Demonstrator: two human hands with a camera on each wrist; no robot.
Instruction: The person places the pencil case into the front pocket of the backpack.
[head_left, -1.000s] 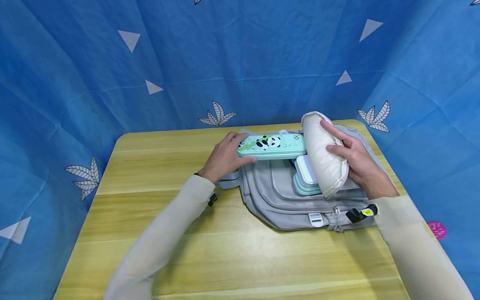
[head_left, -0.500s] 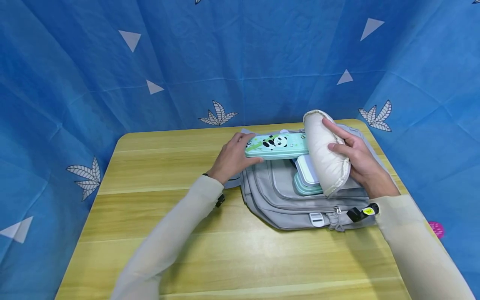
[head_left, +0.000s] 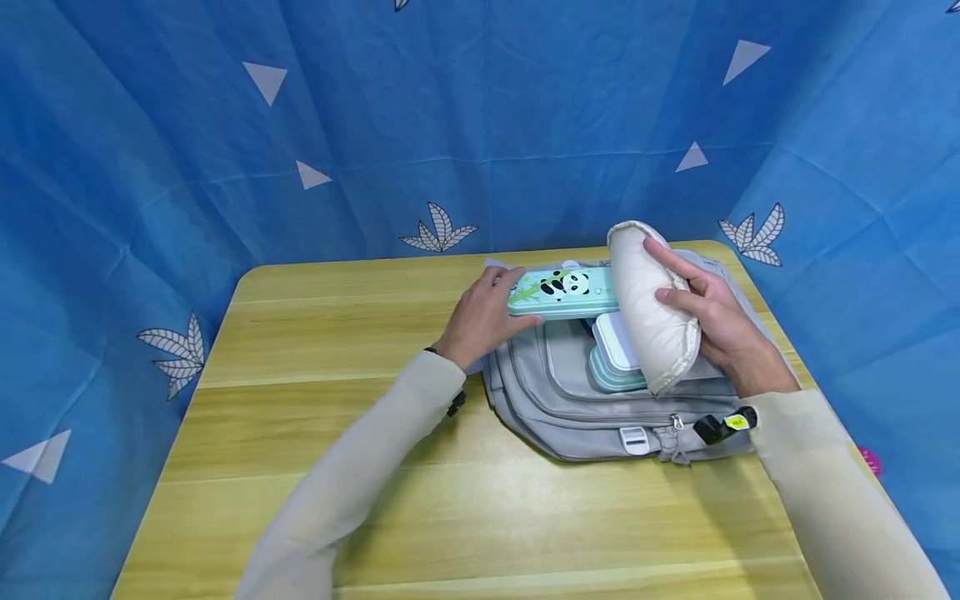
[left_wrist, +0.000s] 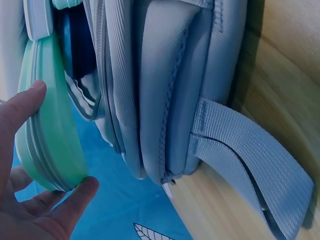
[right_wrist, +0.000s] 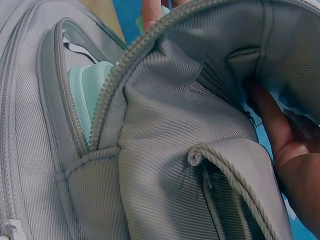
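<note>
My left hand [head_left: 487, 314] grips the left end of a mint-green pencil case [head_left: 562, 292] with a panda printed on its lid. Thumb and fingers sit on opposite sides of the case [left_wrist: 52, 120] in the left wrist view. Its right end passes out of sight behind the pale front flap [head_left: 651, 312] of a grey backpack [head_left: 570, 417]. That flap is folded back, held between the thumb and fingers of my right hand [head_left: 712, 321]. A white-and-mint case [head_left: 617, 343] sits in the pocket below. Its right part is hidden by the flap.
The backpack lies on its back on a wooden table [head_left: 315, 400], near the far right corner. A grey strap [left_wrist: 255, 155] juts out onto the table. Blue patterned cloth [head_left: 480, 125] hangs behind and on both sides.
My left hand has moved right with the panda pencil case, and more of the case is now behind the flap. The right hand stays nearly still on the flap.
</note>
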